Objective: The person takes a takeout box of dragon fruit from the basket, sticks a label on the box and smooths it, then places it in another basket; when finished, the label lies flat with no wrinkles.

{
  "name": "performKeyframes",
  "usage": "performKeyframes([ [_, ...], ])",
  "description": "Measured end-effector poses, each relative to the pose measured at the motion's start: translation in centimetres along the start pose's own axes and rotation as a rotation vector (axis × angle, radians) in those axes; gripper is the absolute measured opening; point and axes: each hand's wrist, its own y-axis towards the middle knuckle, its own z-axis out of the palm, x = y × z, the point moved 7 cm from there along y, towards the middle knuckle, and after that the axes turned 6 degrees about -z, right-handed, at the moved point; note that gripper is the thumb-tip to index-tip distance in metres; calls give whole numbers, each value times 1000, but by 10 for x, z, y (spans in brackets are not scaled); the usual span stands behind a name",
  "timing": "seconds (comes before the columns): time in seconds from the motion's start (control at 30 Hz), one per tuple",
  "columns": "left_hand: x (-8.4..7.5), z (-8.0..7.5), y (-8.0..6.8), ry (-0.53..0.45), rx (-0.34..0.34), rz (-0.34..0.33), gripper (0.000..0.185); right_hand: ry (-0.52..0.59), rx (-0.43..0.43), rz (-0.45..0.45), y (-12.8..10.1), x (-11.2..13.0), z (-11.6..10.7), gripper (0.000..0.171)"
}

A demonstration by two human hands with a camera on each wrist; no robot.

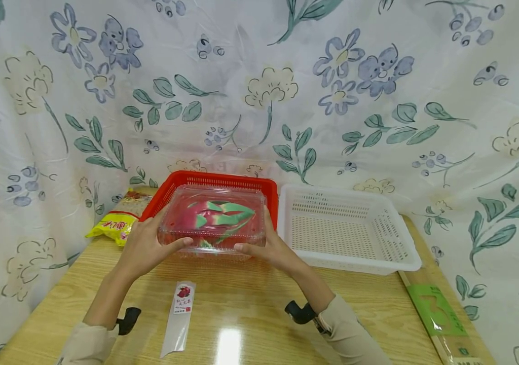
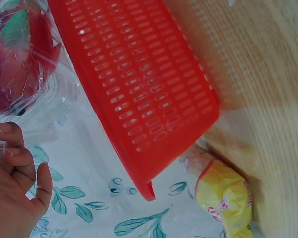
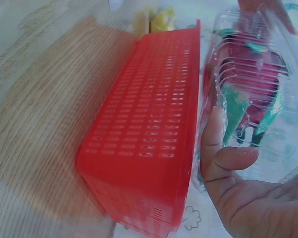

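Above the red basket (image 1: 223, 181), clear dragon-fruit box (image 1: 214, 218), gripped between both hands (image 1: 209, 248)

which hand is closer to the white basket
Right. The right hand grips the right end of the clear box, just beside the white basket. The left hand grips the box's far end, by the yellow bag.

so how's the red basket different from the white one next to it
The red basket is bright red; the white basket is white. The red one sits behind a clear box with a dragon fruit, held over it by the left hand and right hand; the white one shows nothing inside. Both are slotted plastic baskets side by side on the table.
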Motion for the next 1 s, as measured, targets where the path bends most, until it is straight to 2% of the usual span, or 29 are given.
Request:
performKeyframes([
  [0.23, 0, 0, -1, -9, -18, 25, 95, 14, -1, -2, -3, 1, 2, 111],
  [0.47, 0, 2, -5, -11, -13, 13, 97, 43, 7, -53, -3, 2, 3, 112],
  [1.0, -2, 3, -11, -16, -22, 31, 97, 11, -9, -48, -13, 6, 3, 111],
])
